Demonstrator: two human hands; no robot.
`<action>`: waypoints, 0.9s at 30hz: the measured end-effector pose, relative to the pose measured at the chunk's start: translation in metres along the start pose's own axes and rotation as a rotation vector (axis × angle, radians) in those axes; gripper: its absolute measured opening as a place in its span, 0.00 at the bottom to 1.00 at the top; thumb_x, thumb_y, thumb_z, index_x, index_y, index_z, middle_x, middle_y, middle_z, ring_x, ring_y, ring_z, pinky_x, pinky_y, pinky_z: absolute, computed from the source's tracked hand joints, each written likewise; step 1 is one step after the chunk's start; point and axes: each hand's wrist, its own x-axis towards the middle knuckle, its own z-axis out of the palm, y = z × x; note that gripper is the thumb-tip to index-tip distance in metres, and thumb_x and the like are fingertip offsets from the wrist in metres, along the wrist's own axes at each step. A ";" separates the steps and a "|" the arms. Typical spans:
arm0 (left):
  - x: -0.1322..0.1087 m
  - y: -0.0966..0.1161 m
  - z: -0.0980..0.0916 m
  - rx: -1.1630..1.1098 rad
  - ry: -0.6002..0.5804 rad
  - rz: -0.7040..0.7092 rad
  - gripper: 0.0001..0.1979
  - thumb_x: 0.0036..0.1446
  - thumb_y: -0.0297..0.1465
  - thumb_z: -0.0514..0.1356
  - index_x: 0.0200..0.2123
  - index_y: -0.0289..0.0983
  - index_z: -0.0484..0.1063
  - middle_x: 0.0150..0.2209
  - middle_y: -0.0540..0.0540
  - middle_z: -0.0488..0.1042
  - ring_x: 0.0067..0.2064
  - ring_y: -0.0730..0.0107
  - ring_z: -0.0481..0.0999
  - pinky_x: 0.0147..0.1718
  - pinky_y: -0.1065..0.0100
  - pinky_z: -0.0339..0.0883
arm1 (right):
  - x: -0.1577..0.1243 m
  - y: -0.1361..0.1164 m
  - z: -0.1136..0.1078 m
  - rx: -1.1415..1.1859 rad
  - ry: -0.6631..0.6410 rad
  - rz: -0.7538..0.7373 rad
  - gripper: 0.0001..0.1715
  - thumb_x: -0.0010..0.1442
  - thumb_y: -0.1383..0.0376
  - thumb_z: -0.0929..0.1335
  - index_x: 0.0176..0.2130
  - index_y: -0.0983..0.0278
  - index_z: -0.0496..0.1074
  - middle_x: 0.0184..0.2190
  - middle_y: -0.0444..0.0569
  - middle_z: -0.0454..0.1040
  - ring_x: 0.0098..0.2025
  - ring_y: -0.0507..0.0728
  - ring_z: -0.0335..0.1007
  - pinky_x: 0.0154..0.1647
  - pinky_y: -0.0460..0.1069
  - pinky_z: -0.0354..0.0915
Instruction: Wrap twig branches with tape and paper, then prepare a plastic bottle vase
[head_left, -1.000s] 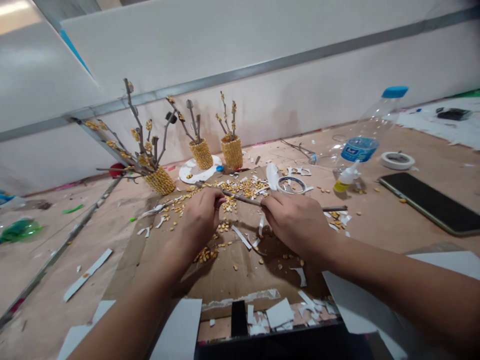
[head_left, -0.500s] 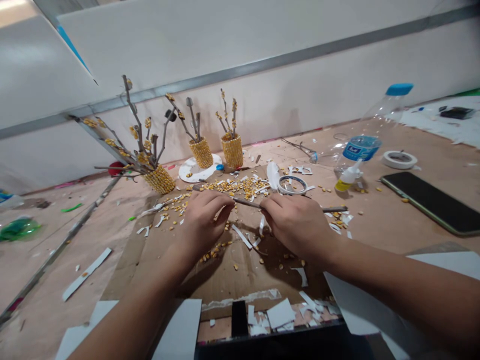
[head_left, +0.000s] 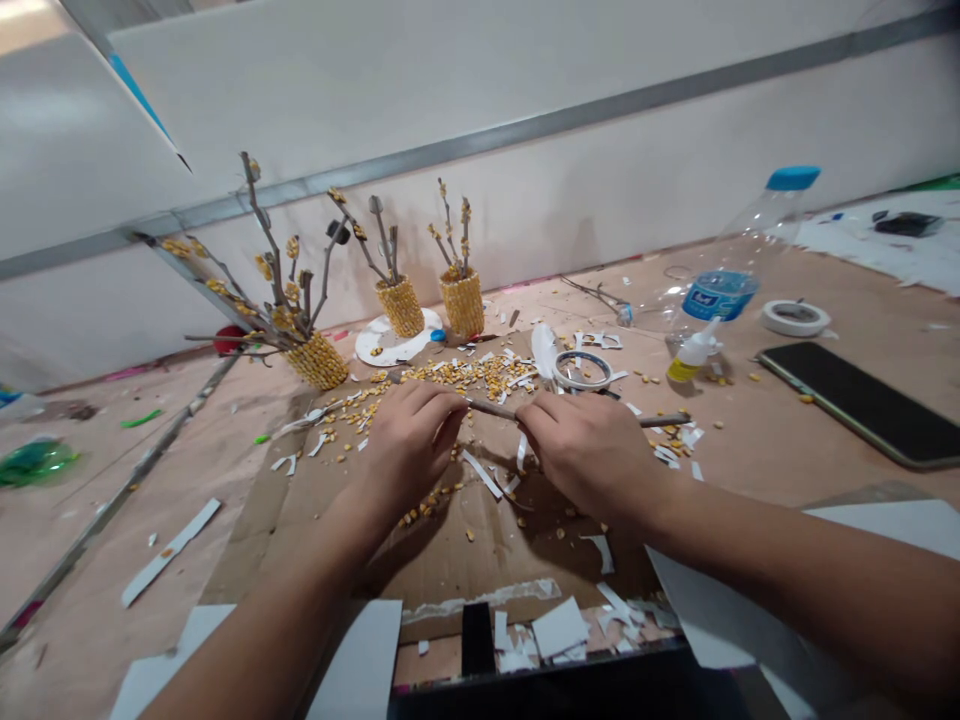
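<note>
Both hands grip one thin brown twig [head_left: 491, 407], held roughly level above the cardboard [head_left: 300, 520]. My left hand [head_left: 412, 430] is closed around its left part, fingers curled over the top. My right hand [head_left: 585, 440] is closed around it farther right, and the twig's end sticks out past the knuckles. Some of the twig is hidden by the fingers. Loose corn kernels [head_left: 487, 375] and white paper scraps [head_left: 482, 474] lie beneath and beyond the hands. A tape roll [head_left: 583, 370] sits just past my right hand.
Three kernel-covered pots with twigs stand behind: left [head_left: 319, 360], middle [head_left: 401, 305] and right [head_left: 463, 303]. To the right are a plastic bottle [head_left: 720, 290], a small glue bottle [head_left: 690, 358], another tape roll [head_left: 795, 318] and a phone [head_left: 862, 400]. A wall [head_left: 525, 190] closes off the back.
Hardly anything differs. The view has shifted slightly, and the twig's right end sits a little farther left in the picture. Both hands keep their hold.
</note>
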 end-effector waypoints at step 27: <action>0.001 0.004 -0.006 0.115 0.038 -0.072 0.05 0.65 0.27 0.65 0.43 0.40 0.81 0.40 0.43 0.78 0.44 0.55 0.73 0.44 0.54 0.65 | 0.000 0.000 -0.005 -0.017 0.046 -0.068 0.10 0.69 0.73 0.64 0.38 0.64 0.74 0.31 0.50 0.75 0.31 0.58 0.64 0.33 0.54 0.46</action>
